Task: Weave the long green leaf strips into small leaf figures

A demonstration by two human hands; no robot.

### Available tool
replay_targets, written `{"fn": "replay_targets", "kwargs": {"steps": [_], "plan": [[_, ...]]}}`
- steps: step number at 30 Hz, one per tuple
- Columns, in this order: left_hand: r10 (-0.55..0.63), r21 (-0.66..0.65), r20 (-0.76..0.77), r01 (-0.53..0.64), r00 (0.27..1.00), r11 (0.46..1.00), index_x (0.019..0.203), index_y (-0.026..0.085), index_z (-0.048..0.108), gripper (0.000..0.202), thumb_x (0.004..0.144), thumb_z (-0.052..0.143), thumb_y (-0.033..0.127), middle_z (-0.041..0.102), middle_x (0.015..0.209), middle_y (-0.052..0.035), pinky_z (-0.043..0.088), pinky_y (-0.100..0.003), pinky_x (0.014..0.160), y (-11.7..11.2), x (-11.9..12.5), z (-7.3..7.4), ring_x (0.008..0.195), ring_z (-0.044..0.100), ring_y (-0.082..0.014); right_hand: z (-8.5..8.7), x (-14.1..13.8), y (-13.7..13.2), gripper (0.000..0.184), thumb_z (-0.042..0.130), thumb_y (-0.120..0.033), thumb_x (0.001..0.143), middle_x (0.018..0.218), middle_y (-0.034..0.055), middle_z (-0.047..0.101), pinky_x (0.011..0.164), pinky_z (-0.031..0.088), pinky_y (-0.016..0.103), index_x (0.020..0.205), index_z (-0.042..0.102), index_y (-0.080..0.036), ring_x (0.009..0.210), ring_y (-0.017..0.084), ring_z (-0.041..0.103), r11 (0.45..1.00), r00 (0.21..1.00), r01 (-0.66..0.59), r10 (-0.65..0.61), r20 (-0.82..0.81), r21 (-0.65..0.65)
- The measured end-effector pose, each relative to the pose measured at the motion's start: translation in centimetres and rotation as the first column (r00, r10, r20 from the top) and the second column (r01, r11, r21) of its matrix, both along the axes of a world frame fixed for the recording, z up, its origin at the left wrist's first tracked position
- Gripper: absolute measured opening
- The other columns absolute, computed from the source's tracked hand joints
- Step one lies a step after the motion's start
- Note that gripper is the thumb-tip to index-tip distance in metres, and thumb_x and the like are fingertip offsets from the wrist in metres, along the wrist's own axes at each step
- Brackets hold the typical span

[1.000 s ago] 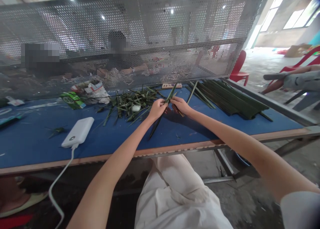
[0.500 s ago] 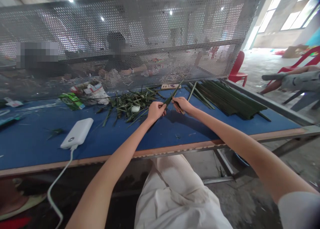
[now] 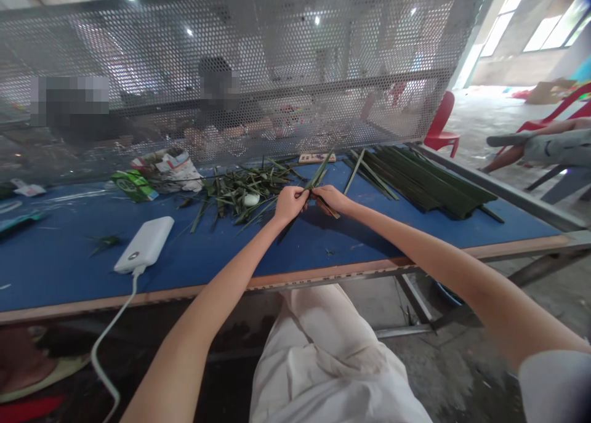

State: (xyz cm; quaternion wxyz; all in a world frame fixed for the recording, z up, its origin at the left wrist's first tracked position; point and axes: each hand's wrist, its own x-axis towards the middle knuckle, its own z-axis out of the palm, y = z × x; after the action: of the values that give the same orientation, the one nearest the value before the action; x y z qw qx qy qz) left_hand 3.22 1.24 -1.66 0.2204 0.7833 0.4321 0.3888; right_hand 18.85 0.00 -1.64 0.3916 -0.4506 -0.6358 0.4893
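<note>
Long green leaf strips (image 3: 320,172) rise from between my two hands, above the blue tabletop. My left hand (image 3: 290,204) pinches them, thumb on top. Close against it, my right hand (image 3: 330,199) is closed on the strips too, and a brownish end sticks out below its fingers. Exactly how the strips cross is hidden by the fingers. Just left of my hands lies a loose heap of cut leaf pieces (image 3: 231,192), with a small white rounded object (image 3: 251,199) at its front. To the right, long dark leaves (image 3: 429,183) lie stacked side by side.
A white power bank (image 3: 144,244) with a cable lies at left on the blue table (image 3: 207,269). Behind it are a green packet (image 3: 133,186) and a crumpled bag (image 3: 178,170). A perforated metal screen (image 3: 277,60) stands along the back, people beyond it. A red chair (image 3: 442,124) stands right.
My right hand has moved left, up against my left hand. The single blade between them now shows as parted strips. My left hand has barely moved.
</note>
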Motion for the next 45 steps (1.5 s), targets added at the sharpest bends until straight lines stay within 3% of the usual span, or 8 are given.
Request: {"fn": "replay_targets", "kwargs": {"steps": [6, 10, 13, 18, 22, 25, 40, 45], "plan": [[-0.057, -0.152, 0.105, 0.073, 0.993, 0.986, 0.057, 0.017, 0.053, 0.034, 0.090, 0.049, 0.020, 0.055, 0.044, 0.0021, 0.040, -0.023, 0.046, 0.1, 0.6, 0.4, 0.039, 0.051, -0.0112, -0.5, 0.4, 0.8, 0.023, 0.040, -0.018, 0.097, 0.040, -0.0087, 0.043, 0.032, 0.031, 0.018, 0.074, 0.044, -0.021, 0.030, 0.008, 0.039, 0.992, 0.998, 0.036, -0.030, -0.050, 0.120], [-0.039, -0.414, 0.155, 0.101, 0.987, 0.904, 0.068, 0.014, 0.059, 0.029, 0.093, 0.045, 0.019, 0.059, 0.047, 0.0020, 0.041, -0.022, 0.044, 0.1, 1.0, 0.7, 0.039, 0.054, -0.0119, -0.7, 1.2, 1.6, 0.027, 0.039, -0.017, 0.096, 0.038, -0.0079, 0.041, 0.034, 0.030, 0.019, 0.069, 0.041, -0.022, 0.030, 0.009, 0.035, 0.977, 0.994, 0.112, -0.108, -0.030, 0.184], [-0.070, -0.482, 0.169, 0.144, 0.983, 0.864, 0.070, 0.013, 0.060, 0.030, 0.094, 0.047, 0.024, 0.062, 0.049, 0.0000, 0.042, -0.021, 0.044, 0.1, 1.0, 0.8, 0.039, 0.055, -0.0116, -0.4, 1.8, 1.8, 0.035, 0.036, -0.018, 0.097, 0.035, -0.0065, 0.039, 0.033, 0.029, 0.020, 0.063, 0.039, -0.022, 0.029, 0.009, 0.035, 0.963, 0.986, 0.163, -0.165, -0.007, 0.215], [-0.083, -0.393, 0.181, 0.149, 0.980, 0.907, 0.065, 0.014, 0.059, 0.031, 0.093, 0.049, 0.023, 0.063, 0.049, -0.0018, 0.043, -0.022, 0.045, 0.2, 0.7, 0.4, 0.039, 0.055, -0.0119, 0.1, 2.0, 1.3, 0.044, 0.032, -0.022, 0.099, 0.031, -0.0037, 0.040, 0.031, 0.028, 0.022, 0.056, 0.039, -0.022, 0.026, 0.011, 0.036, 0.982, 0.990, 0.132, -0.138, 0.032, 0.138], [-0.074, -0.312, 0.183, 0.129, 0.980, 0.941, 0.061, 0.015, 0.057, 0.033, 0.092, 0.046, 0.019, 0.064, 0.051, -0.0033, 0.043, -0.023, 0.044, 0.2, 0.6, 0.1, 0.040, 0.056, -0.0126, 0.2, 1.5, 0.8, 0.044, 0.029, -0.024, 0.100, 0.032, -0.0038, 0.041, 0.032, 0.031, 0.022, 0.057, 0.038, -0.022, 0.026, 0.011, 0.037, 0.999, 0.998, 0.028, -0.026, -0.063, 0.033], [-0.081, -0.278, 0.157, 0.122, 0.984, 0.953, 0.058, 0.016, 0.055, 0.034, 0.091, 0.046, 0.020, 0.063, 0.050, -0.0035, 0.043, -0.023, 0.043, 0.1, 0.6, 0.0, 0.040, 0.056, -0.0130, 0.1, 1.2, 0.6, 0.040, 0.033, -0.026, 0.099, 0.032, -0.0058, 0.038, 0.034, 0.032, 0.021, 0.060, 0.037, -0.022, 0.027, 0.010, 0.035, 1.000, 0.992, 0.016, -0.017, -0.128, -0.015], [-0.088, -0.187, 0.039, 0.093, 0.995, 0.978, 0.058, 0.018, 0.051, 0.035, 0.092, 0.045, 0.024, 0.061, 0.050, -0.0013, 0.043, -0.023, 0.045, 0.3, 0.4, -0.6, 0.040, 0.055, -0.0127, 0.7, 1.4, -0.3, 0.043, 0.031, -0.020, 0.099, 0.033, -0.0049, 0.036, 0.036, 0.032, 0.020, 0.057, 0.037, -0.021, 0.029, 0.009, 0.035, 0.999, 0.998, -0.035, 0.033, -0.054, -0.024], [-0.030, -0.107, -0.080, 0.021, 0.996, 0.994, 0.054, 0.019, 0.048, 0.039, 0.092, 0.046, 0.026, 0.061, 0.049, -0.0010, 0.042, -0.023, 0.049, -0.2, 0.2, -0.4, 0.041, 0.054, -0.0122, 0.9, 1.9, -0.5, 0.041, 0.034, -0.016, 0.098, 0.035, -0.0052, 0.038, 0.036, 0.032, 0.019, 0.057, 0.038, -0.020, 0.029, 0.008, 0.036, 0.999, 0.999, -0.051, 0.051, -0.012, -0.004]]}}
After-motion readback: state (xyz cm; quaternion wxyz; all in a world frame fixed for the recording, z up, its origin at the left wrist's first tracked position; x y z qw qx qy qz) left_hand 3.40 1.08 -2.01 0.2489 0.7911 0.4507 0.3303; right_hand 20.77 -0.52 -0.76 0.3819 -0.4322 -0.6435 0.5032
